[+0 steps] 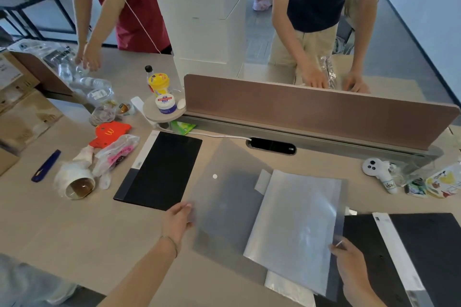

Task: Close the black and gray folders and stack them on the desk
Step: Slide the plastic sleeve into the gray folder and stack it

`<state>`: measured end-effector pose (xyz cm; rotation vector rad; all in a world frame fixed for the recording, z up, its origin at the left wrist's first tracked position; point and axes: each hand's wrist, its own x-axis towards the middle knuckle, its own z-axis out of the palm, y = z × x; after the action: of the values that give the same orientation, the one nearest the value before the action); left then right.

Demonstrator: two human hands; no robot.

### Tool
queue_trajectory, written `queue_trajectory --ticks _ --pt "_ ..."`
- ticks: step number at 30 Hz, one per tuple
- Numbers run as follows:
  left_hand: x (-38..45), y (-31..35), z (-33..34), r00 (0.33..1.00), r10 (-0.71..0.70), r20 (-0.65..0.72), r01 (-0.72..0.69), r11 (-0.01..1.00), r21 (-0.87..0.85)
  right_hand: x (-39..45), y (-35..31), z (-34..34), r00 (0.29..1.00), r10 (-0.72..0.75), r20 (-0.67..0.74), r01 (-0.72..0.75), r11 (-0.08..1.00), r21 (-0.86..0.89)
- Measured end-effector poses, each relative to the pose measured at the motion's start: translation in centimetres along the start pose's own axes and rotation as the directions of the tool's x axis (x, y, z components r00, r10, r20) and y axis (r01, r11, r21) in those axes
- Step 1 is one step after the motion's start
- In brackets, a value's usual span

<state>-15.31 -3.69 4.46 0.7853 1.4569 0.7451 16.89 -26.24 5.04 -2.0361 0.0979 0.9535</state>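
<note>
My right hand (354, 271) runs off the bottom edge, the second black folder (424, 252) is cut by the right and bottom edges, and the gray folder (232, 197) hides part of it.
</note>
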Motion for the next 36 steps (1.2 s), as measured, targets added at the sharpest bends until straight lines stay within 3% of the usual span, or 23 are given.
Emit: queue_trajectory --ticks 4,10,14,20,25,27,29,32,36 --pt "-3.3 1.3 1.8 0.976 0.185 0.113 -0.192 0.98 0.056 -0.6 -0.3 1.1 0.993 0.05 0.104 -0.063 0.991 0.121" --pt "-9.2 1.6 5.7 0.889 0.352 0.291 -0.411 0.895 0.174 -3.1 -1.6 2.0 0.97 -0.017 0.241 -0.044 0.969 0.245" --pt "-13.2 0.3 9.0 0.835 0.329 0.441 -0.472 0.84 0.268 -4.3 -2.3 2.2 0.956 -0.088 0.281 0.012 0.965 0.262" --pt "-15.5 -4.1 12.7 0.749 0.228 0.622 -0.61 0.604 0.513 -5.4 -3.1 2.5 0.943 -0.122 0.309 0.032 0.96 0.279" --pt "-16.6 -5.5 13.6 0.715 0.141 0.685 -0.638 0.532 0.556 -5.9 -3.5 2.0 0.945 -0.155 0.289 0.074 0.959 0.274" --pt "-16.2 -5.5 13.4 0.699 0.135 0.702 -0.638 0.562 0.527 -5.9 -3.5 1.8 0.947 -0.173 0.273 0.097 0.958 0.268" --pt "-15.4 -5.4 12.8 0.717 0.141 0.683 -0.599 0.626 0.5 -5.8 -3.7 1.6 0.942 -0.181 0.281 0.104 0.958 0.266" --pt "-13.4 -4.4 12.0 0.82 0.155 0.551 -0.461 0.75 0.475 -5.8 -4.0 1.5 0.932 -0.206 0.297 0.127 0.956 0.266" --pt "-9.5 -2.1 11.0 0.922 0.141 0.362 -0.316 0.815 0.486 -6.0 -4.5 1.9 0.927 -0.209 0.31 0.134 0.96 0.247"
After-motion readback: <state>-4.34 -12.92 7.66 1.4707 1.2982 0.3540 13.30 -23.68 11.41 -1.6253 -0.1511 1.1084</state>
